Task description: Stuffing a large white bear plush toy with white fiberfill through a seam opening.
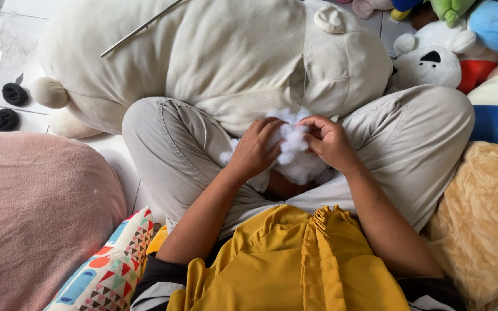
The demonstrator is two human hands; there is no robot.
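A clump of white fibre stuffing (296,151) sits in my lap, held from both sides. My left hand (256,148) grips its left side with curled fingers. My right hand (328,141) pinches the top right of the clump. Right behind my hands lies a big cream plush bear (214,55), face down across my crossed legs, its head (344,63) to the right with a seam gap near the neck. A thin metal rod (140,27) rests on the bear's back.
A pink plush cushion (30,213) fills the left foreground, a patterned pillow (110,268) beside it. A tan plush (482,224) lies at right. A white bear toy (430,60) and other colourful toys are at the top right. Two black round pieces (10,106) lie on the white floor.
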